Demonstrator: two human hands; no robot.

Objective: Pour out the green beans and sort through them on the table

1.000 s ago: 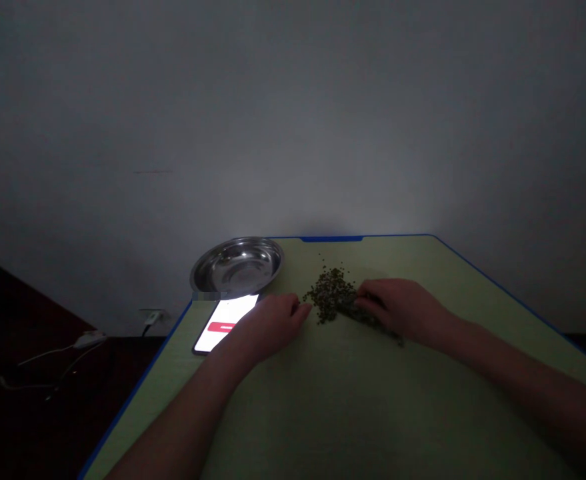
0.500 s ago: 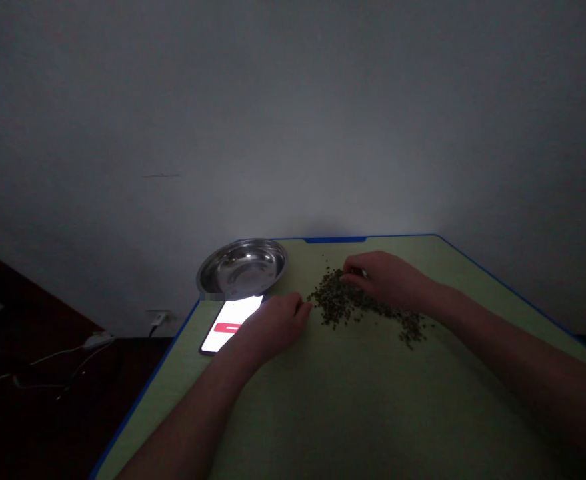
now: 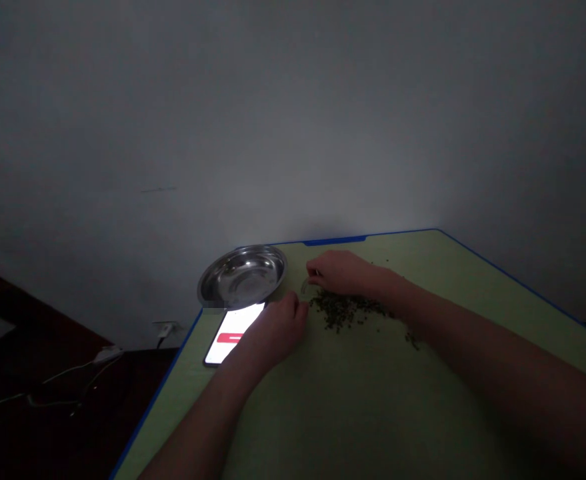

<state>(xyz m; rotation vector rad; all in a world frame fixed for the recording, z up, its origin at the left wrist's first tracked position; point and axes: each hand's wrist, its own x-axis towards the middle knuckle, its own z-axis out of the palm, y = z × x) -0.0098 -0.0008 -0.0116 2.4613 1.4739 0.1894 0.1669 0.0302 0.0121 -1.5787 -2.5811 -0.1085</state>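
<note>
Small dark grains point(image 3: 340, 313) lie in a loose pile on the pale green table point(image 3: 353, 400). Over the pile's far left side, my right hand point(image 3: 343, 272) is closed in a pinch on a small clear curved thing point(image 3: 305, 285), whose kind I cannot make out. My left hand point(image 3: 285, 323) rests just left of the grains with its fingers curled together; whatever they may hold is hidden. Beneath my left wrist lies a phone point(image 3: 223, 350) with a bright screen, partly covered by the arm. Beyond it stands a shiny metal bowl point(image 3: 247, 277).
Blue edging point(image 3: 335, 241) runs round the table, which stands against a grey wall point(image 3: 293, 120). Down on the left are a wall socket with a plug point(image 3: 165, 328) and pale cables point(image 3: 67, 373) over a dark floor. A few grains are scattered towards the right.
My right hand has moved left across the pile, and the clear thing now shows at its fingertips. My left hand stays nearly in place. The view has tilted slightly.
</note>
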